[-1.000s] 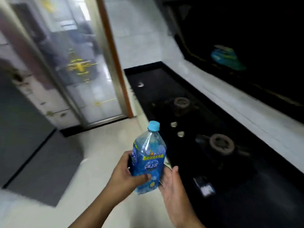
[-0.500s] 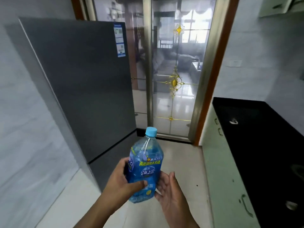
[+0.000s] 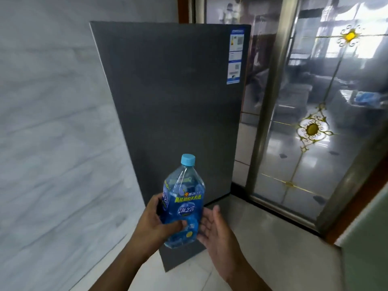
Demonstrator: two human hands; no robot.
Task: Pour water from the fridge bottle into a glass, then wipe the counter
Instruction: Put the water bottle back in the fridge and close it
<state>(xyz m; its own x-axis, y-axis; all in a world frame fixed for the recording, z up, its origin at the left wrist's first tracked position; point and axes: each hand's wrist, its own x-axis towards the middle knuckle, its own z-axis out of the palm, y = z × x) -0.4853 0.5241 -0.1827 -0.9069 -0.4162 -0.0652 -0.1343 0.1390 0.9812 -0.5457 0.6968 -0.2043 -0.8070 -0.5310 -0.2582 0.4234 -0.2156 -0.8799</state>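
A: Whereabouts of the bottle?
B: In mid-air before the dark grey fridge, nearly upright, pale blue cap on top.
A: Held how?
B: By 1 hand: gripped round the lower half by the left hand, thumb across the blue label, fingers curled round the far side.
A: And the right hand?
B: Palm turned toward the bottle, fingers straight and slightly apart, holding nothing; just beside the bottle's lower right, contact impossible to tell.
A: Fridge shut?
B: Looks shut; blue-edged stickers near the top right corner.
A: Surroundings?
B: Pale marbled wall to the left, glass door with gold ornaments to the right, light tiled floor below.
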